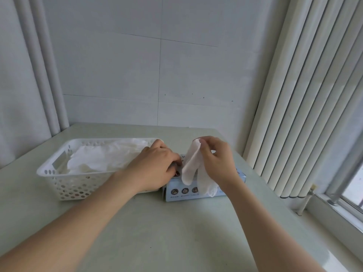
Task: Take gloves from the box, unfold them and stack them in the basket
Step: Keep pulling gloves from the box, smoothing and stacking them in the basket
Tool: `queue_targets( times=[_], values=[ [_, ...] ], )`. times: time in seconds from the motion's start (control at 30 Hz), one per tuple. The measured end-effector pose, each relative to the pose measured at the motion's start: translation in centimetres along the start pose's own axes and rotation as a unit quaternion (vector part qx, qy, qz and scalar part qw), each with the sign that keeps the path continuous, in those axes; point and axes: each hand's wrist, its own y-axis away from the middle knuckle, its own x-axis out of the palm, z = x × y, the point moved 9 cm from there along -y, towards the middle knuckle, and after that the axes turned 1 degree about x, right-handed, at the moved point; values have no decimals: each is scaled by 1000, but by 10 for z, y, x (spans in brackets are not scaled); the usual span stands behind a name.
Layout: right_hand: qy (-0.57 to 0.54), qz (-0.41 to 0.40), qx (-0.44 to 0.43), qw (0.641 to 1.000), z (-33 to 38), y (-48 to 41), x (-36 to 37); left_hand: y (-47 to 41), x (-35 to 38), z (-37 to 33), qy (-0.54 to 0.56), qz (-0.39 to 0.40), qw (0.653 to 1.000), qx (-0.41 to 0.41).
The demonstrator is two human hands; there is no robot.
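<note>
There we were at the pale green table (157,232), the box (176,196) dead ahead at twelve o'clock, and our right hand (218,163) had a glove (191,165) up! Thumb and fingertips pinched its upper end, and the white glove hung down over the top and front face of the box, one limp fold in front of another. At nine o'clock from that glove, our left hand (157,165) sat on the left end of the box, knuckles up, fingers curled down onto the box top right beside the hanging glove. Whether those fingers were gripping anything underneath, we could not tell. Over at nine o'clock from the box, just beside it, stood the white perforated basket (68,186). Inside lay the stacked gloves (102,158), flat and pale, covering most of its floor. Behind it all at twelve o'clock was a white panelled wall (137,65), and at two o'clock ran the vertical blinds (304,95).
</note>
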Motion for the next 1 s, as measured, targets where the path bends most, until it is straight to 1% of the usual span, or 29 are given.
queue_targets(
  times=[0.1, 0.23, 0.37, 0.43, 0.53, 0.63, 0.7, 0.87, 0.93, 1.0],
  values=[
    [-98, -21, 25, 995, 1, 1, -5, -1, 1, 1, 4, -1, 1000, 0],
    [-218, -57, 76, 971, -1, 3, -11, -1, 1, 1, 2, 7, 1000, -6],
    [-305, -6, 76, 949, 3, 5, -4, 0, -10, -2, 28, 0, 999, -33],
    [-308, 2, 83, 948, 2, 6, -1, 2, -21, -5, 39, -18, 998, -37],
    [-283, -4, 87, 955, 5, 8, 0, 3, -38, -11, 66, -55, 996, -21],
    [-231, -26, 82, 969, 9, 11, 1, 5, -47, -16, 141, -94, 985, -3],
    [-219, -35, 96, 970, 8, 12, 4, 6, -50, -18, 180, -128, 975, 1],
    [-268, 13, 136, 954, 8, 16, 19, 6, -55, -15, 208, -206, 956, 0],
    [-295, 24, 145, 944, 9, 16, 22, 6, -56, -8, 226, -219, 949, -17],
    [-327, 39, 157, 931, 9, 17, 25, 7, -60, -1, 268, -233, 934, -44]
  ],
)
